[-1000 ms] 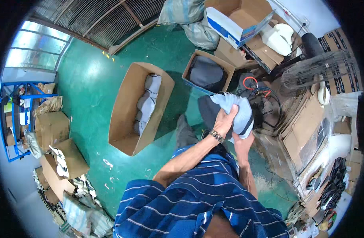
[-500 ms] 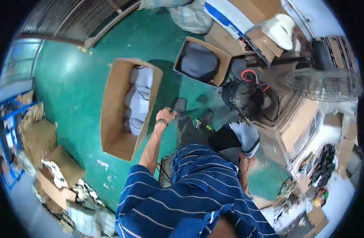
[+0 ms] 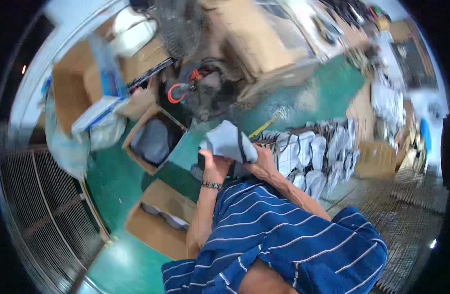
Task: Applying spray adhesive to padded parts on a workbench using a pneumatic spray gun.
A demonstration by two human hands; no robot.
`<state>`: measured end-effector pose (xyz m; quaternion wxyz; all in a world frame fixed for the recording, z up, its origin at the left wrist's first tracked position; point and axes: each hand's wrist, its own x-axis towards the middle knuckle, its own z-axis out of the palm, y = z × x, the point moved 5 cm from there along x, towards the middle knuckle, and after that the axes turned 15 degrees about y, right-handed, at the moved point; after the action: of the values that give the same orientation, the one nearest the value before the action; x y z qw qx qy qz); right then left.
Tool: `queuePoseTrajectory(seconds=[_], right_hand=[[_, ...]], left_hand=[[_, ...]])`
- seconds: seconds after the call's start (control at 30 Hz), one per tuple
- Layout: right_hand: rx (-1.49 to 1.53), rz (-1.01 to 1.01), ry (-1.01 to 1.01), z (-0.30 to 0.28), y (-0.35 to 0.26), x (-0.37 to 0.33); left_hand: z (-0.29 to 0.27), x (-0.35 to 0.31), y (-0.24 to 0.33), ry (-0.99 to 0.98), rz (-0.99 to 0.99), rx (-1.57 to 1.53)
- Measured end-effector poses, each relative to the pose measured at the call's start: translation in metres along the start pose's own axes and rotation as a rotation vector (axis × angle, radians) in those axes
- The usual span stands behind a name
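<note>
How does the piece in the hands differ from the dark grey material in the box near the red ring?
The held piece is light grey with a black stripe; the boxed material is darker, without visible stripes. The left hand and right hand grip the held piece, while the boxed material lies in a cardboard box. Both are grey.

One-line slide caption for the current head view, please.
Left hand and right hand hold a pale, dark-banded piece; open cardboard box on green floor.
</note>
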<state>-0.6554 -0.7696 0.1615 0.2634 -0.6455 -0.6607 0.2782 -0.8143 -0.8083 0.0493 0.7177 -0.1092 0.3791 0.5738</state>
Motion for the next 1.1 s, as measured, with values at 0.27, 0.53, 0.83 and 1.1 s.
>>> queuePoseTrajectory(seconds=[0.27,0.53,0.83,1.1], right_hand=[[0.139,0.066,0.064,-0.066,0.095,0.107],[0.199,0.178,0.224,-0.139,0.115,0.181],[0.208,0.208,0.128,-0.217,0.140,0.230],[0.268,0.355,0.181,-0.281,0.218,0.261]], left_hand=[[0.140,0.095,-0.034,0.055,0.062,0.402],[0.266,0.145,-0.062,0.008,-0.064,0.276],[0.351,0.209,-0.108,-0.194,-0.205,0.703],[0.471,0.249,-0.193,-0.442,-0.096,0.992]])
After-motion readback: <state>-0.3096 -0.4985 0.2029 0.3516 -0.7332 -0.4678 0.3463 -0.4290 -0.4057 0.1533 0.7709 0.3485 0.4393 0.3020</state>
